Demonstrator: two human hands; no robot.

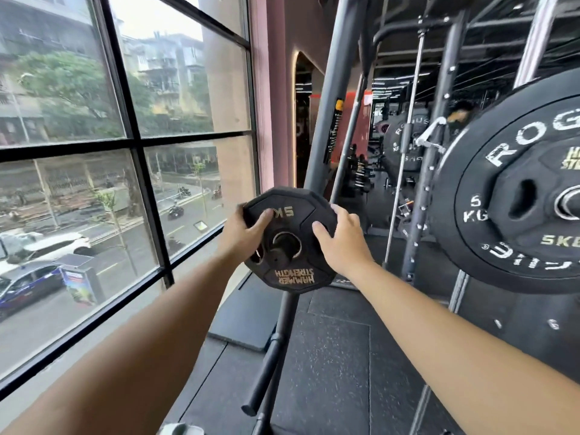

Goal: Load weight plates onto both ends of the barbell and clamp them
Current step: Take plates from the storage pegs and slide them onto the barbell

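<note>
5 kg plate clamped in both grips, face-on to cam, by the window.

L grip is closed on the plate at its left rim, R grip at the right rim; thumbs on the face, fingers wrapped behind. Plate stands on edge, bore axis pointing at cam, lettering upside down. Dark stub shows in the bore: prob. a storage peg, can't tell. Chrome sleeve w/ big plate already on it lies well to the right, nearer R grip, axis approx. parallel to the bore. Next, I'd judge: draw plate toward cam, carry right, line bore up w/ sleeve.
</note>
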